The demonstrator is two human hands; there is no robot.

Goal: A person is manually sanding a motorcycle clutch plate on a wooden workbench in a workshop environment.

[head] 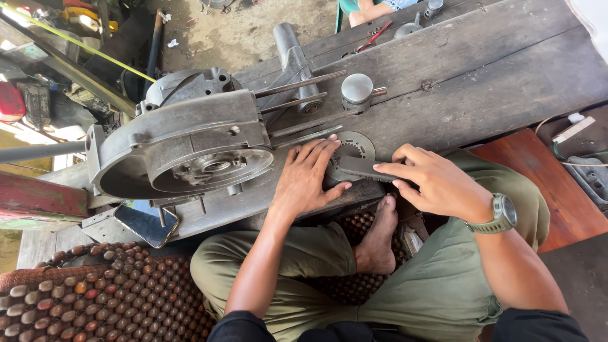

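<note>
A weathered plank workbench (pixel 481 69) fills the upper frame above a dirt floor. One grey engine casing (pixel 183 142) sits at left, four studs jutting right toward one piston (pixel 357 88). One beaded seat mat (pixel 107 294) covers the lower left. At centre, the left hand (pixel 307 180) lies flat, fingers spread on one toothed disc (pixel 351 155); the right hand (pixel 434 183) pinches a dark flat bar (pixel 367 168).

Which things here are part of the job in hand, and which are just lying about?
In hand:
left hand pressing on the round plate
right hand holding the dark flat bar

Lying about:
engine case
piston
phone
red pliers
</note>
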